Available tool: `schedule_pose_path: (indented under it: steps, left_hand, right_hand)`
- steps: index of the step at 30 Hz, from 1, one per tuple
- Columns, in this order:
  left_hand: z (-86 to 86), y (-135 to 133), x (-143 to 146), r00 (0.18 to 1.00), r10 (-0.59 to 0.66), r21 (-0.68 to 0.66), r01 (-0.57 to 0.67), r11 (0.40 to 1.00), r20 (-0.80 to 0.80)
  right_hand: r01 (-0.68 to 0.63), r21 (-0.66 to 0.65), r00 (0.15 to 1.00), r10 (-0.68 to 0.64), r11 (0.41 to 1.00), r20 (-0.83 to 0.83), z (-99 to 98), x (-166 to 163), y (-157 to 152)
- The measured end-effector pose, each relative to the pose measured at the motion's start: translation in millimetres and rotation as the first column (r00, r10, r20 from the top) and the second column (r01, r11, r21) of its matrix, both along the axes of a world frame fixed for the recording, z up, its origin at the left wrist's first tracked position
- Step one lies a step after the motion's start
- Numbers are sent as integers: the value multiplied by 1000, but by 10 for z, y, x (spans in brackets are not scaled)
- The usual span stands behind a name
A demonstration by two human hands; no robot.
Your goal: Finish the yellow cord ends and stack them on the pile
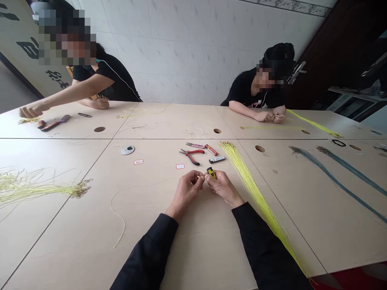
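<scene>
My left hand (190, 186) is closed in a pinch at the middle of the table. A thin pale yellow cord (123, 219) curves over the tabletop towards it; the stretch at my fingertips is too fine to follow. Wrapped in my right hand (223, 187) is a yellow and black lighter (211, 173), held upright close to my left fingertips. Just beyond my hands lie red-handled pliers (192, 155), small pink-handled snips (195, 145), a red lighter (211, 150) and a black-and-white lighter (217, 160). A long bundle of yellow cords (250, 183) runs past my right forearm.
Another yellow cord bundle (45, 191) lies left, and blue-grey bundles (338, 179) lie right. A round metal disc (127, 150) and small red-edged labels (180, 166) sit nearby. Two people sit opposite, one reaching out an arm (75, 89). The table (211, 249) has round holes.
</scene>
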State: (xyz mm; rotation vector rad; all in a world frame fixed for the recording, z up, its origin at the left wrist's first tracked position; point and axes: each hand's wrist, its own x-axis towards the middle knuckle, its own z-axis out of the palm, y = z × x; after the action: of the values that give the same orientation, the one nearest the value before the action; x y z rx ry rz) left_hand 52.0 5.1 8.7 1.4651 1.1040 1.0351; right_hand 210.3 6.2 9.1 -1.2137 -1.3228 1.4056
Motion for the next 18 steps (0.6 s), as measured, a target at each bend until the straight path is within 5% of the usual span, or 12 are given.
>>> schedule_pose_path:
  steps: [11, 18]
  left_hand:
    - [67, -19, 5, 998, 51, 13, -51, 999, -26]
    - [56, -4, -7, 999, 13, -20, -13, 1000, 37]
  right_hand:
    - [73, 7, 996, -72, 997, -52, 68, -3, -3]
    - [4, 35, 999, -3, 999, -53, 129, -11, -21]
